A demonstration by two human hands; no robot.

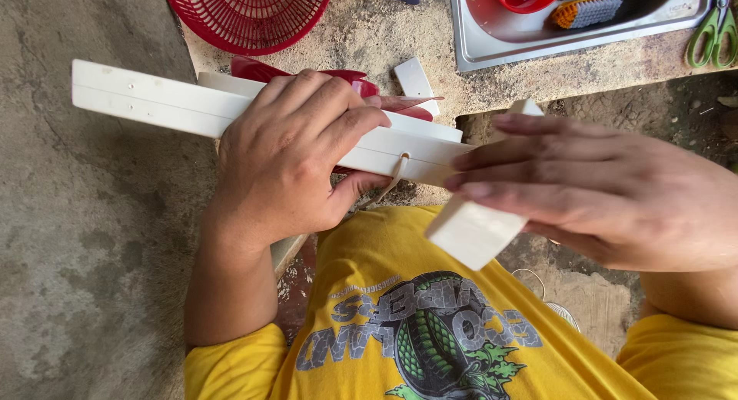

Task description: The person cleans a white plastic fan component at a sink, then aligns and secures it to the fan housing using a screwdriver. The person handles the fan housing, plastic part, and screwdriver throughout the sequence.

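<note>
- Basically: left hand (288, 158) is wrapped around a long white plastic strip (154, 100), fingers over the top face, thumb underneath, clamped near its middle-right.
- The strip runs from the far left of the left hand across to the right hand (584, 188); it looks like two flat white lengths stacked, the upper one slightly offset.
- Right hand lies flat, fingers straight and together, pressing a short white block (473, 227) against the strip's right end. Not curled round it; thumb is hidden, so can't tell if it pinches from below.
- A thin cord loop (396, 177) hangs off the strip just right of the left thumb.
- Handling, my read: strip is light, stiff along its length, smooth and a bit slippery. A long unsupported end will lever about, so grip near the middle as now, or at both ends.
- The block looks light and rigid; flat palm pressure only holds while pushing into the strip. A side pinch would be safer.
- Edges look thin, so overbending could snap or kink it.
- Beyond the strip: red fan guard (246, 11), red fan blade (307, 71) partly under the left hand, small white offcut (415, 81), metal tray (584, 27) with a brush (588, 10), green scissors (716, 32) at far right.
- Below the strip: yellow shirt (400, 323).
</note>
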